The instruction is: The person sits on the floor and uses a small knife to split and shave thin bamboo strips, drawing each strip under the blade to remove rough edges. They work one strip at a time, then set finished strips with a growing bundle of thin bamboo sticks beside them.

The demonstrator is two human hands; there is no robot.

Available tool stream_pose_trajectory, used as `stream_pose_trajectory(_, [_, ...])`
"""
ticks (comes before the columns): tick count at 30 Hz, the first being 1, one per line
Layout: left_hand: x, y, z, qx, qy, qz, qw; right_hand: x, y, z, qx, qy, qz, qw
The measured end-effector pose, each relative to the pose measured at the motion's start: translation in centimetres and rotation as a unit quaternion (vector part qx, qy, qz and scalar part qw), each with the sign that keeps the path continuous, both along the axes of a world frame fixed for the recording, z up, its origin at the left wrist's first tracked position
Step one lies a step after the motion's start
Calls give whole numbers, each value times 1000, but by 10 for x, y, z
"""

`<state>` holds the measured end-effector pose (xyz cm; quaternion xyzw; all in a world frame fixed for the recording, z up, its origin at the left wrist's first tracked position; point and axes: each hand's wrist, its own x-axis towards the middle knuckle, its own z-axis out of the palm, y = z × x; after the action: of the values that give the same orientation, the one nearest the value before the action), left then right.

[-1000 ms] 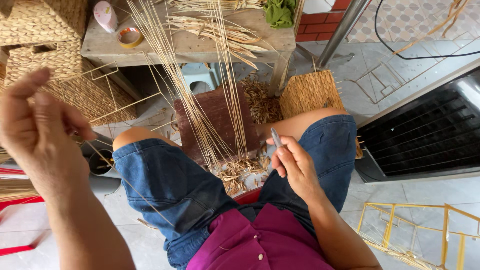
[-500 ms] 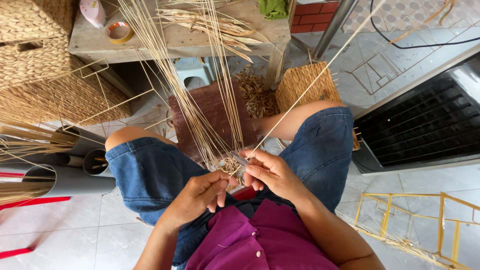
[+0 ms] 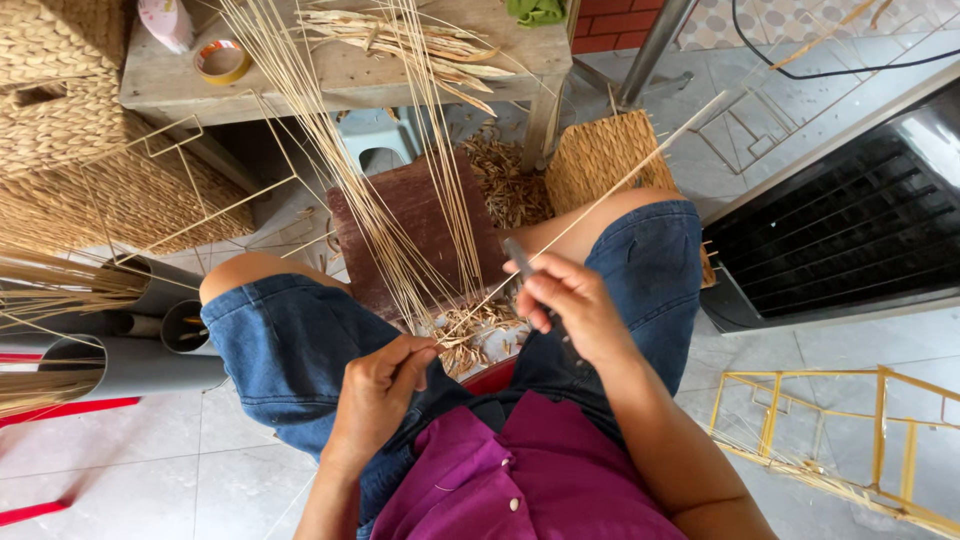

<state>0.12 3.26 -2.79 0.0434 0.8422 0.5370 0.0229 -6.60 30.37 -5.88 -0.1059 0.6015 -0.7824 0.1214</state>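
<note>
Moved: right hand [image 3: 570, 300] lifts away with its knife [image 3: 520, 260].
Left hand [image 3: 385, 385]: pinches thin, light, bendy straw [image 3: 600, 200] near its end.

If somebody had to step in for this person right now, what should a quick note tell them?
Left hand: over the lap, pinching the near end of one thin pale reed.
Right hand: closed on a small knife, blade against that reed.
The reed runs up and to the right, past the right knee.
A bundle of reeds leans from the lap over a dark wooden board.
Shavings lie between the knees, so some scraping looks done.
Left, as far as can be judged: the upright bundle looks unworked.
Nearby: wooden table, woven baskets, grey tubes holding more reeds.
</note>
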Motion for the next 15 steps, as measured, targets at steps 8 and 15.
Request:
stream_pose_trajectory(8, [13,-25,2,-16,-11,7,1000,-14,51,-2,-20,13,-115,993])
stream_pose_trajectory(15, [17,-43,-3,-19,-22,5,1000,-30,95,-15,-94,-11,-196,976])
